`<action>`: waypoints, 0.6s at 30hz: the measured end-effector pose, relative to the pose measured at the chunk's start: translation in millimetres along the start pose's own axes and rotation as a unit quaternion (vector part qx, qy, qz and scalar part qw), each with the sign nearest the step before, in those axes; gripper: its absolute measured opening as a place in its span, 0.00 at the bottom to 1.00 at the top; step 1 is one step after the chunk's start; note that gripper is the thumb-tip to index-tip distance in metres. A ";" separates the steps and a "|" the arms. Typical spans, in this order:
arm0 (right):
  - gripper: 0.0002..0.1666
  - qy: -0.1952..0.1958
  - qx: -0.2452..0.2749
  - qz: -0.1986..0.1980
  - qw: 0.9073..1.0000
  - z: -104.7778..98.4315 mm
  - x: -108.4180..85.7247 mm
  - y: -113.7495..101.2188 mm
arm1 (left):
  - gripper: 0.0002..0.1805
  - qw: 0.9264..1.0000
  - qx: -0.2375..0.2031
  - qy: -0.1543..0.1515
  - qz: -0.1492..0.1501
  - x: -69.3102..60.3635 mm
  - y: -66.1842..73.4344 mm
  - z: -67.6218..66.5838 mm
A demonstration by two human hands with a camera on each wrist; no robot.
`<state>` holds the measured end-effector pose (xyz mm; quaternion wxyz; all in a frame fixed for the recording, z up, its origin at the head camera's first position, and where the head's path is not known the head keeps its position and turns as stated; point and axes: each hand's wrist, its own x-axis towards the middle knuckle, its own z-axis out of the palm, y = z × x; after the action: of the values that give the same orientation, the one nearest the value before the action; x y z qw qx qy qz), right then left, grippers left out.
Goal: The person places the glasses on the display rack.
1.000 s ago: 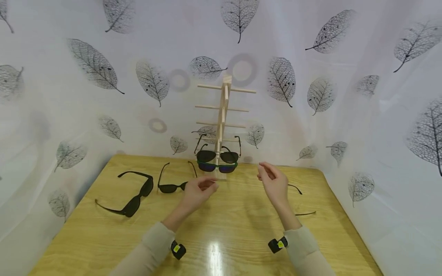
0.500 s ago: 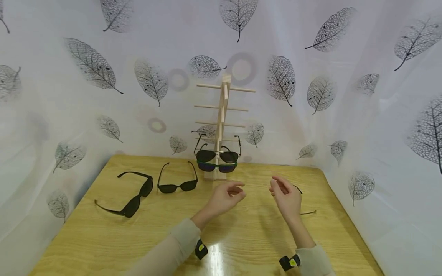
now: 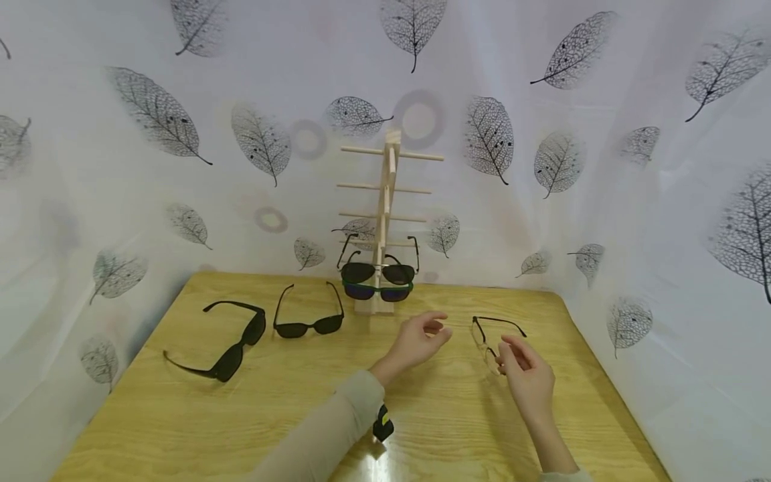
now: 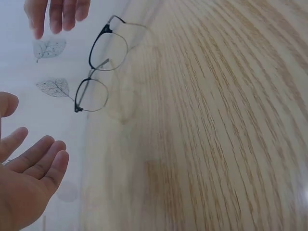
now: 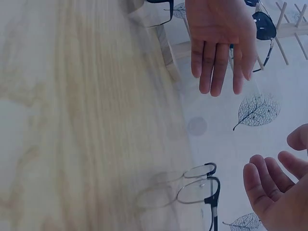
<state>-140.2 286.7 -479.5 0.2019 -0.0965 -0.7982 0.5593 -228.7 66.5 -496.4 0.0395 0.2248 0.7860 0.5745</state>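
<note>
Clear eyeglasses (image 3: pixel 480 333) with dark upper rims lie on the table at the right; the left wrist view shows the glasses (image 4: pixel 91 72) too. My right hand (image 3: pixel 530 381) is over their near side, fingers loosely bent and holding nothing; whether it touches them I cannot tell. To their left, my left hand (image 3: pixel 418 340) hovers empty with relaxed fingers. In the right wrist view, the left hand (image 5: pixel 221 43) appears at the top and the right hand (image 5: pixel 281 187) at the lower right, both empty.
A wooden rack (image 3: pixel 388 194) at the back carries two sunglasses (image 3: pixel 378 282) on its lower part. Two more pairs stand at the left: small sunglasses (image 3: pixel 310 327) and larger black sunglasses (image 3: pixel 241 345). A leaf-print curtain (image 3: pixel 482 40) hangs behind the table (image 3: pixel 253 422).
Both hands have moved right, the right one also nearer the table's front. The eyeglasses, largely covered earlier by the right hand, now show more. The sunglasses stay in place.
</note>
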 end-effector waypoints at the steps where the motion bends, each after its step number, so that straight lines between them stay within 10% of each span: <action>1: 0.17 0.002 -0.002 0.000 1.000 -2.1 -1.6 1.7 | 0.24 1.000 0.002 0.000 -0.003 2.4 -1.7 2.9; 18: 0.18 0.032 -0.044 0.053 0.997 -18.2 -19.4 23.0 | 0.28 0.998 0.017 -0.009 -0.060 33.5 -14.7 41.2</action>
<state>-116.7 303.1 -499.8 0.1927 -0.1654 -0.8091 0.5300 -250.0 112.8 -517.3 0.0772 0.1833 0.8073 0.5556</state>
